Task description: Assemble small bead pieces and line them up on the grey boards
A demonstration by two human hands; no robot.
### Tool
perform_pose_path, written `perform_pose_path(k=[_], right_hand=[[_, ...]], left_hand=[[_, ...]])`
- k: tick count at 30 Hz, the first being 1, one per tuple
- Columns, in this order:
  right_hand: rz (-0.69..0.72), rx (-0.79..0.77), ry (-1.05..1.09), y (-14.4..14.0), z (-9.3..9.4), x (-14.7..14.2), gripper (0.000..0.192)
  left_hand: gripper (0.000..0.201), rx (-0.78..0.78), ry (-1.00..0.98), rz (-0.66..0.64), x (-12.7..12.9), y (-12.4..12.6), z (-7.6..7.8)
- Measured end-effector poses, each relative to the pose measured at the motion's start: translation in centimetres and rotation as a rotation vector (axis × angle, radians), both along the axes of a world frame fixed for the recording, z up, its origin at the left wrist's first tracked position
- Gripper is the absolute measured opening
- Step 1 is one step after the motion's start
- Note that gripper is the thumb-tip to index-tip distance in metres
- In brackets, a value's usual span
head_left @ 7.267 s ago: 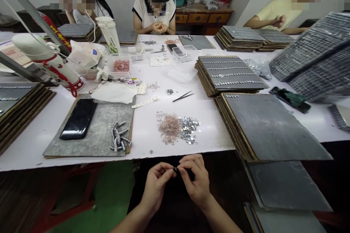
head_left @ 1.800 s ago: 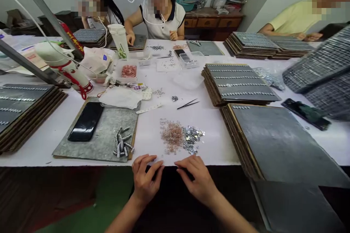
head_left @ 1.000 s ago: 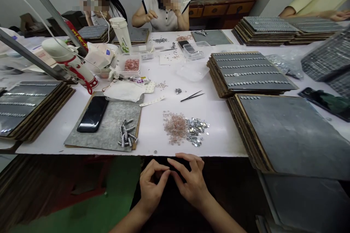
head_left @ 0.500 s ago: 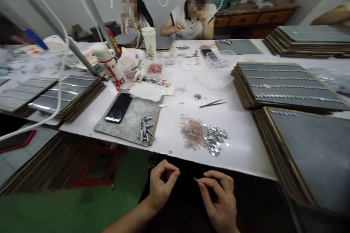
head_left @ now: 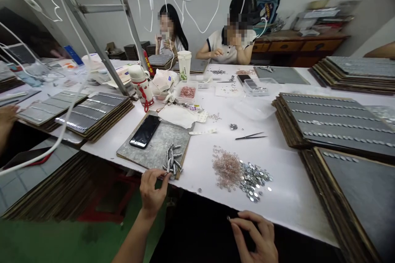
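My left hand (head_left: 152, 192) reaches to the near edge of a grey felt board (head_left: 154, 148). Its fingertips touch a small pile of silver stacked pieces (head_left: 172, 162); whether it grips one is unclear. My right hand (head_left: 255, 235) is low, below the table edge. Thumb and forefinger there pinch a tiny dark piece (head_left: 228, 217). On the white table (head_left: 286, 197) between the hands lie a heap of pink beads (head_left: 227, 167) and a heap of silver sequins (head_left: 254, 176).
A black phone (head_left: 145, 131) lies on the felt board. Tweezers (head_left: 250, 135) lie beyond the heaps. Stacks of grey boards (head_left: 333, 121) stand at right, and more boards (head_left: 89, 113) at left. A thermos (head_left: 142, 88) and cup (head_left: 184, 65) stand behind. Two people sit opposite; another person's hand (head_left: 5, 123) is at far left.
The view has swung left and up. My left hand has moved from beside the right hand up to the silver pile on the felt board. My right hand stays low, pinching the dark piece.
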State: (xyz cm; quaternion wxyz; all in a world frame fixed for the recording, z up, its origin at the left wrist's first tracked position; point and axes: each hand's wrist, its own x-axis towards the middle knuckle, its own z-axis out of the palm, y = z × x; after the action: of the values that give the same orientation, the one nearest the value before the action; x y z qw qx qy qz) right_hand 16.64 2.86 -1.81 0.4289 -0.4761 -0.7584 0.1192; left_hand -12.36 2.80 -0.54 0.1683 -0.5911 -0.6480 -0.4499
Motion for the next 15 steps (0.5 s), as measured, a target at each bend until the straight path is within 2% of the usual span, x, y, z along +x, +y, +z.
perform_pose_path(k=[5, 9, 12, 15], right_hand=[[-0.012, 0.006, -0.053, -0.3, 0.5, -0.3, 0.003], [-0.018, -0.013, -0.084, -0.4, 1.1, -0.8, 0.008], [-0.021, -0.034, -0.085, -0.4, 1.4, -1.0, 0.009], [-0.01, -0.058, -0.072, -0.5, 1.6, -1.1, 0.01]], left_hand=[[0.008, -0.069, 0.054, -0.049, -1.0, 0.0, 0.3], [0.018, -0.184, 0.088, -0.181, -2.6, 0.6, 0.5], [0.014, -0.088, 0.07, -0.209, -2.6, 0.5, 0.7], [0.009, 0.019, -0.091, -0.212, -0.8, -0.2, 0.9]])
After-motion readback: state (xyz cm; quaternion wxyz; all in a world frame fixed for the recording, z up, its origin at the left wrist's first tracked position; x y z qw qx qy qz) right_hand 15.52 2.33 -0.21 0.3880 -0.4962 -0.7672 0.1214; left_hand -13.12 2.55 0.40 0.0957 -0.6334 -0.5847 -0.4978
